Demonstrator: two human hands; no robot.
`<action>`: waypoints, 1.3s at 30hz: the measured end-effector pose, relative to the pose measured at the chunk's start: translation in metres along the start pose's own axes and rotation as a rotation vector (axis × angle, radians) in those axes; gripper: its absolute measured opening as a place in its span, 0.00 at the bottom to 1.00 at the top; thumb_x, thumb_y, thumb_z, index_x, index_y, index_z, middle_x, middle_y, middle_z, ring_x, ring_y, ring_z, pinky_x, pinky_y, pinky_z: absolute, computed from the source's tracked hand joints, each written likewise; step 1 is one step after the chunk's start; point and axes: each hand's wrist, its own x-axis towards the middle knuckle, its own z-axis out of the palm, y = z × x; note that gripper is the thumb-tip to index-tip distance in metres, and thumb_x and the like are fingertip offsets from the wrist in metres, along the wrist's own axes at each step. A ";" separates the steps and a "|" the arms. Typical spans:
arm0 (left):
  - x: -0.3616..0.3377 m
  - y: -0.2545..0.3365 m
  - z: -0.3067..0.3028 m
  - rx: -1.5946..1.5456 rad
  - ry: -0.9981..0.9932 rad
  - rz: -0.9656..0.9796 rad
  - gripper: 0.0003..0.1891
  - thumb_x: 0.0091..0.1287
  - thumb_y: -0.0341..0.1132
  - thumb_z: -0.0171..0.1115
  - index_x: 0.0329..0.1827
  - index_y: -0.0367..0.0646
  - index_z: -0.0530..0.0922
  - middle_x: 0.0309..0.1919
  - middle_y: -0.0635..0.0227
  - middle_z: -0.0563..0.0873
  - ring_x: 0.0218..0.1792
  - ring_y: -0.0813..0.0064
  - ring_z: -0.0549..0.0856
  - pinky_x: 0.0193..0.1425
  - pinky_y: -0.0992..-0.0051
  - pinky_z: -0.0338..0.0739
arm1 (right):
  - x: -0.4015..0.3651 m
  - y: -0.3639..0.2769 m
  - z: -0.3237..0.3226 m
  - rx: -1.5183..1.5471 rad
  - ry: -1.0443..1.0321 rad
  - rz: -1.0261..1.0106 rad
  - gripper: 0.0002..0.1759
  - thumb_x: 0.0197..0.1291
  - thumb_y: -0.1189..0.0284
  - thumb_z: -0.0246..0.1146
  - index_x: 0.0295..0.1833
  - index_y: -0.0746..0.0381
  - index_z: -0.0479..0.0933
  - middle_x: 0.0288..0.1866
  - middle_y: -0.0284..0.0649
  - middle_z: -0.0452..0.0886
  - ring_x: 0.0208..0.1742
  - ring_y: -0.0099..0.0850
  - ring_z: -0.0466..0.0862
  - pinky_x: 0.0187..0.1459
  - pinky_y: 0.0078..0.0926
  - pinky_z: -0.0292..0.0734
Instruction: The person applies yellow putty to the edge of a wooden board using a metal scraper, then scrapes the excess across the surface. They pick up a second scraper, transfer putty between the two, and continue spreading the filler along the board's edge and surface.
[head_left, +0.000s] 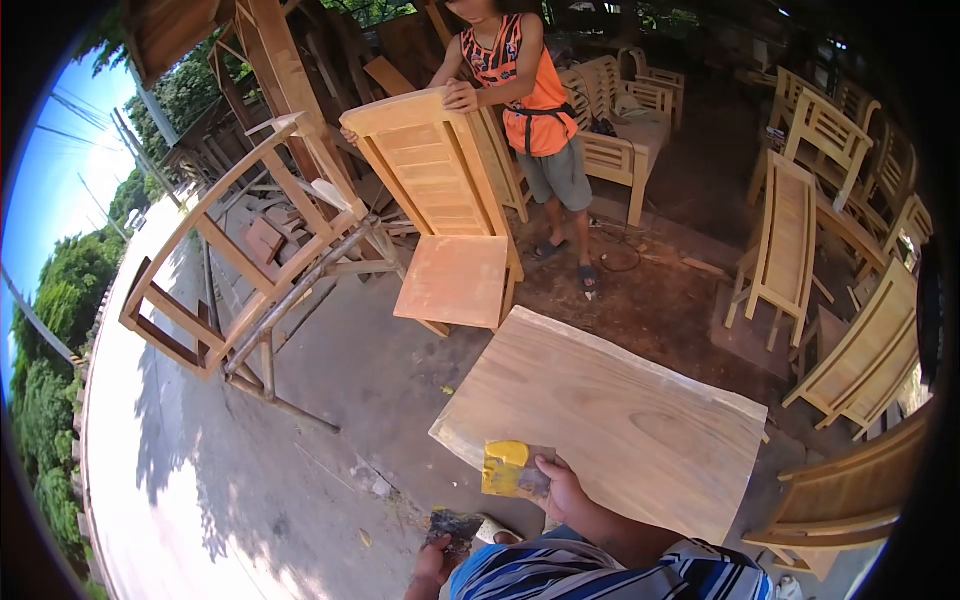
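A broad wooden slab [610, 400] with a wavy edge lies before me. Over its near left edge, my right hand [565, 490] grips a flat scraper [525, 480] that carries a blob of yellow paste [508, 453]. Lower down, at the bottom of the view, my left hand [432, 562] holds a dark, stained plate [455, 532], away from the slab. Whether the scraper touches the wood, I cannot tell.
A person [545, 110] in an orange top holds a tall panelled chair [440, 180] beyond the slab. A wooden frame [240, 260] rests on a stand at left. Chair parts [785, 235] and benches [620, 150] fill the right and back. A sunlit road [130, 420] runs along the left.
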 end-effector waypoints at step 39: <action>-0.013 0.065 0.098 0.729 -0.255 0.576 0.14 0.67 0.38 0.60 0.28 0.35 0.80 0.19 0.78 0.77 0.23 0.88 0.72 0.27 0.83 0.67 | 0.008 0.013 0.017 -0.586 -0.190 -0.220 0.08 0.60 0.81 0.58 0.45 0.68 0.70 0.39 0.39 0.79 0.40 0.22 0.79 0.44 0.21 0.75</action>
